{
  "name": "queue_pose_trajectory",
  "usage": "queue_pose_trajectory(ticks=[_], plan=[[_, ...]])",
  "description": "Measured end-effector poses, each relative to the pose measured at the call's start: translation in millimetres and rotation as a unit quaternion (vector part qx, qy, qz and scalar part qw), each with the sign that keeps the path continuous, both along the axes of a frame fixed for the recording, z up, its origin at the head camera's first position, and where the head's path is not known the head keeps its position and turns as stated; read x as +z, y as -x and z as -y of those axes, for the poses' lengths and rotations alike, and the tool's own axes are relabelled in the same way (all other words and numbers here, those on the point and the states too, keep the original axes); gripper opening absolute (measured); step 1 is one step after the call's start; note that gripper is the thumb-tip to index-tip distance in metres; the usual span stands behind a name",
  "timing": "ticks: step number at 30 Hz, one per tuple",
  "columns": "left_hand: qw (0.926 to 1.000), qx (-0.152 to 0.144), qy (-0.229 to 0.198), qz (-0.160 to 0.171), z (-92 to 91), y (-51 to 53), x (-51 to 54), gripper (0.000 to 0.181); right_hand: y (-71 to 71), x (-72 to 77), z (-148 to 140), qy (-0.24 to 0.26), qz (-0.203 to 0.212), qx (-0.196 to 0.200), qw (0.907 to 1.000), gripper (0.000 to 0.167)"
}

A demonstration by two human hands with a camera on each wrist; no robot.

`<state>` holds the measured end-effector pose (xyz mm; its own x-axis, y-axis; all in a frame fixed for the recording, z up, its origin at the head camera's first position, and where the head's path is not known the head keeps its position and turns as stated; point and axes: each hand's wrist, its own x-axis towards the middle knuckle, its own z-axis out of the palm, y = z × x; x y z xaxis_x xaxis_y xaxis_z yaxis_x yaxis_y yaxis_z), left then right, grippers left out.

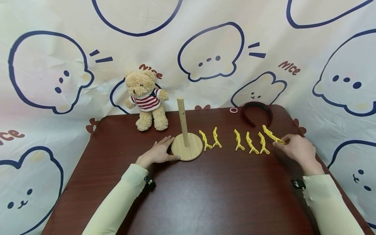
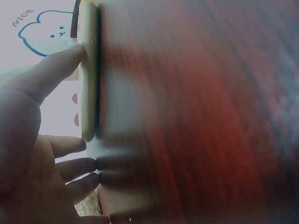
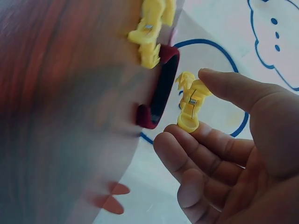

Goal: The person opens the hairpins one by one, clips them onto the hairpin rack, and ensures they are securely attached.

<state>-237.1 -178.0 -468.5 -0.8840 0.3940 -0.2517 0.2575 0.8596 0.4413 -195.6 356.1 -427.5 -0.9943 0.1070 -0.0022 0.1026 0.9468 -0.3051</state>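
In the head view, my left hand holds the edge of the round base of a wooden stand with an upright post. In the left wrist view the thumb presses the base's rim and the index fingertip touches its other end. My right hand pinches a yellow hair clip between thumb and fingers, a little above the table's right side. Several matching hair clips lie on the table: two beside the stand, the nearer being one clip, and three more by the right hand, including a middle clip.
A teddy bear in a striped shirt sits at the back left. A dark red headband and a small pink ring lie at the back right. The brown table meets a printed cloth behind it.
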Motion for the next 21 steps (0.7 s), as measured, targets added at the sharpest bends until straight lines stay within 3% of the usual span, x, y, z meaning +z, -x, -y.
queue_pose_trajectory(ticks=[9, 21], plan=[[1.0, 0.004, -0.001, 0.005, -1.3, 0.8, -0.5, 0.104, 2.0, 10.5, 27, 0.018, -0.022, 0.023, 0.9993, 0.057], [1.0, 0.002, -0.003, 0.004, -0.8, 1.7, -3.7, 0.104, 4.7, 12.3, 69, 0.03, -0.036, 0.096, 0.9943, 0.049]])
